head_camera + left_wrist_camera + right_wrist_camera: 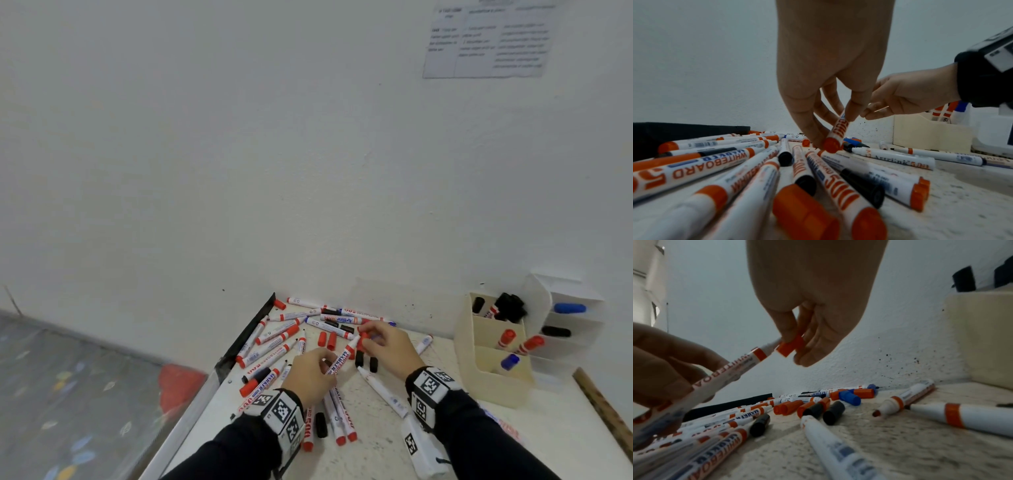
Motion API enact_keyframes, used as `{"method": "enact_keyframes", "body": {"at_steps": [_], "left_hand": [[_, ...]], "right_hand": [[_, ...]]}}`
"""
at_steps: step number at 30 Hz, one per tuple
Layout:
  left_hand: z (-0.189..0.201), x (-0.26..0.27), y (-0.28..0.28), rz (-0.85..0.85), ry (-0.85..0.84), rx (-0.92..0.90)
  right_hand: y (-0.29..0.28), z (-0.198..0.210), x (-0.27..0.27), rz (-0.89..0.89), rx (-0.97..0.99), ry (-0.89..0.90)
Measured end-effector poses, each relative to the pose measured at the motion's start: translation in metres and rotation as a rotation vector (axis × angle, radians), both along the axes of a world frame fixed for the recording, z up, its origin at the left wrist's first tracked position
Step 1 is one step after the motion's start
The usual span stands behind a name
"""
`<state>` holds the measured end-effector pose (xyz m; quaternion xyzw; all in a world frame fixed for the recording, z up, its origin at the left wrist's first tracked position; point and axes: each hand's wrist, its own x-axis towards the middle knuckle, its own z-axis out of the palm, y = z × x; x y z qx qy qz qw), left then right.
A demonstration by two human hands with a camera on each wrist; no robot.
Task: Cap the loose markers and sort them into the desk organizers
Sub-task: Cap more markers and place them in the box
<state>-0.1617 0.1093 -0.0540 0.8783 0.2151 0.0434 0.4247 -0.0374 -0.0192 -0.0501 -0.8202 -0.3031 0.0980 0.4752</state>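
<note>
While the left hand pinches a red marker above the desk (near its back edge), the right hand pinches a red cap at its tip.

Head view: I look down from above the table, facing the wall.
Left wrist view: I sit low over the table, close, facing the wall.
Right wrist view: likewise low, close.
Shared: all three catch the marker above the table.
</note>
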Motion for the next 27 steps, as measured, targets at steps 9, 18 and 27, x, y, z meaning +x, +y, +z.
{"method": "enact_keyframes", "body": {"at_steps": [9, 18, 27], "left_hand": [[0.000, -0.002, -0.020, -0.022, -0.008, 0.019], [-0.003, 0.002, -0.038, -0.086, 0.030, 0.059], [-0.005, 0.002, -0.049, -0.154, 0.009, 0.058]], "right_hand": [[-0.039, 0.012, -0.009, -0.035, 0.052, 0.009], [-0.066, 0.003, -0.011, -0.106, 0.049, -0.025], [-0.086, 0.005, -0.016, -0.033, -0.004, -0.004]]}}
